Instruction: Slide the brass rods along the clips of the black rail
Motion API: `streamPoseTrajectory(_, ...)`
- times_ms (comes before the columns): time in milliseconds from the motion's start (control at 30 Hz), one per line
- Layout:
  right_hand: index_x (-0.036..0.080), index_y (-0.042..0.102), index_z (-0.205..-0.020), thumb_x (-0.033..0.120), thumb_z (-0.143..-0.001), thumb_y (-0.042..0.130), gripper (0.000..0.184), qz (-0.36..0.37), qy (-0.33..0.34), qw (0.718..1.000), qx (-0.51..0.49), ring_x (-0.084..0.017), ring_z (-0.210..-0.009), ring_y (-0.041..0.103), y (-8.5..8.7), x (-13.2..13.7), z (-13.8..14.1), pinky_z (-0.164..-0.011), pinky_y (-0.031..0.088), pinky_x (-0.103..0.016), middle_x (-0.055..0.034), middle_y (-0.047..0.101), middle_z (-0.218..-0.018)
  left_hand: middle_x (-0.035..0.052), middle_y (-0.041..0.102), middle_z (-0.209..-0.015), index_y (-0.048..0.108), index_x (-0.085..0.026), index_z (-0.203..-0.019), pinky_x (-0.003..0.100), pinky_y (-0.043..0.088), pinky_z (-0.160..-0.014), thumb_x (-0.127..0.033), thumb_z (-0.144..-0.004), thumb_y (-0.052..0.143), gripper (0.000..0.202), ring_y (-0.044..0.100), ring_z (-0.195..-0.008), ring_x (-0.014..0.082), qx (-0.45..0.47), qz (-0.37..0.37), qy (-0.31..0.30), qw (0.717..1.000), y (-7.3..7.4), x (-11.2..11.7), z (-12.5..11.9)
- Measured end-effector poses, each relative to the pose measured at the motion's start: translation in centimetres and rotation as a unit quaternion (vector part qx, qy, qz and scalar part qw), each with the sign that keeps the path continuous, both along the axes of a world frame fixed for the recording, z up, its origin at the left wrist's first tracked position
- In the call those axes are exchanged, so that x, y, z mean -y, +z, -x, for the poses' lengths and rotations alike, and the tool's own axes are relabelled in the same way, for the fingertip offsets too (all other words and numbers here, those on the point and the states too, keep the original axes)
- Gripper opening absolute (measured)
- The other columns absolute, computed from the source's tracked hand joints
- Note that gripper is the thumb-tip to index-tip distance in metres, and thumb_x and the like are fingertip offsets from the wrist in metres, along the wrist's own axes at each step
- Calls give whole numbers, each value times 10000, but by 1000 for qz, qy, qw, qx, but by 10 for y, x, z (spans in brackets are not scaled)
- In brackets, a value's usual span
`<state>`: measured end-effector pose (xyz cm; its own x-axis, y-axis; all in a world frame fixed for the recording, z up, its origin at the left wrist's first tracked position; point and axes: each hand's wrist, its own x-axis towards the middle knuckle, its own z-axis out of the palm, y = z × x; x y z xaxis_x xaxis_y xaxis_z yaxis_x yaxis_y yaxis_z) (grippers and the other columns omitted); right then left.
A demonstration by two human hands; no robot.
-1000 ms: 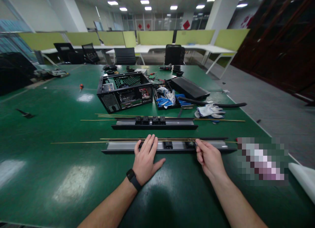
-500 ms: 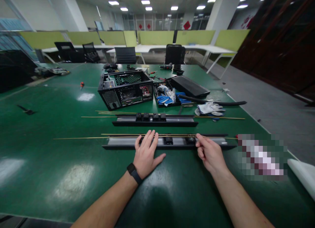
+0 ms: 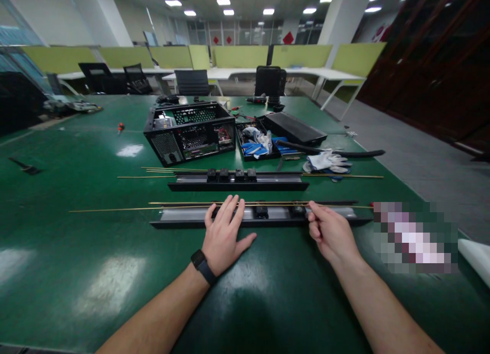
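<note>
Brass rods [image 3: 115, 209] pinched on the right, steadied on the left

Hardly a flicker from the hands! Against half a second ago, the whole view shifts slightly, with both rails a touch higher in it, yet each hand keeps its place along the near rail [image 3: 275, 223]. The rods keep theirs too, running lengthwise along that rail, over its black blocks [image 3: 261, 211], one reaching well past the left end.

Now look at the left hand [image 3: 224, 234]: palm down, fingers stretched and slightly spread over rods and rail, thumb pointing off to the right, a dark watch [image 3: 198, 259] on the wrist. It's open, gripping nothing. Across to the right hand [image 3: 335, 234], and that one is curled, thumb and forefinger closed on a rod just beside the right-hand block, forearm slanting in from the lower right corner.

Behind, the far rail [image 3: 237, 186] lies parallel with four blocks in a row. Beyond it, an open computer case [image 3: 164, 149]; any lettering on it is too small to read. Red diamonds [image 3: 288, 38] hang at the back of the room, their markings equally unreadable from here.
</note>
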<state>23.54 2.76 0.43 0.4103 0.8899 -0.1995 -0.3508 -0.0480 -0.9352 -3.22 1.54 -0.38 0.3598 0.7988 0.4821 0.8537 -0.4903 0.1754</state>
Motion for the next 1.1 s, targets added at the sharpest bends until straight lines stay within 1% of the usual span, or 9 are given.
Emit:
streamPoseTrajectory(267,156,602,-713,364,-663,874,346,-2,-7,1000,-9,-45,-288,393,0,0,0,-225,211,-155,25,575,-584,135,416,-1552,404,-200,-1504,505,154,-1191,-507,-901,587,701,359,-1448,320,-2,-8,3,1000,0,0,0)
streamPoseTrajectory(433,149,604,-714,401,-658,877,375,-3,-9,1000,4,-41,-281,392,2,1,2,-226,202,-152,17,586,-591,132,408,-1558,414,-195,-1497,504,147,-1193,-506,-904,579,690,350,-1453,316,-1,-6,3,1000,0,0,0)
streamPoseTrajectory(567,137,620,-729,440,-654,879,405,3,10,1000,22,-39,-276,394,3,2,4,-230,184,-146,10,588,-586,129,392,-1567,412,-184,-1495,509,132,-1197,-514,-903,579,698,330,-1464,309,-1,1,2,1000,0,0,-1)
streamPoseTrajectory(767,139,614,-679,426,-631,894,403,5,1,1000,16,-35,-275,381,2,1,3,-227,190,-145,12,576,-556,124,382,-1573,417,-179,-1492,511,135,-1200,-516,-899,587,702,321,-1469,301,-2,5,1,1000,0,0,0)
streamPoseTrajectory(933,151,616,-681,423,-639,892,390,-3,-14,1000,5,-40,-285,394,1,0,0,-224,210,-149,14,584,-575,142,405,-1558,420,-181,-1494,509,172,-1193,-507,-887,606,713,347,-1455,317,2,-5,4,1000,-1,-1,2)
streamPoseTrajectory(1100,148,598,-667,454,-665,875,413,1,-4,1000,17,-37,-280,396,0,1,1,-225,197,-147,9,597,-595,134,405,-1560,423,-179,-1489,509,168,-1196,-514,-889,597,709,337,-1461,310,1,-1,4,1000,-1,-1,2)
